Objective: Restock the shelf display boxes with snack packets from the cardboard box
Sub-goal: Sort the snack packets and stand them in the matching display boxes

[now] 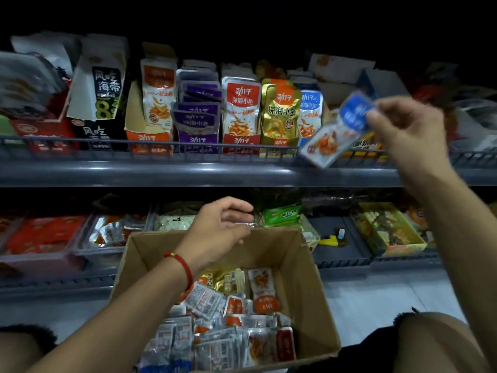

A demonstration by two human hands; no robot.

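While your right hand point(406, 127) pinches a blue-topped snack packet point(334, 130) by its upper end, the packet hangs tilted in front of the upper shelf's wire rail point(161, 146), near the blue display box point(309, 114) at the right end of the row of upright boxes. Your left hand point(217, 230), wearing a red cord at the wrist, hovers with loosely curled fingers holding nothing, above the far edge of the cardboard box point(304, 286). This box sits open between your knees, against the lower shelf point(347, 254), its floor covered with loose packets point(231, 327). Open air lies between the two hands and in front of the grey shelf edge.
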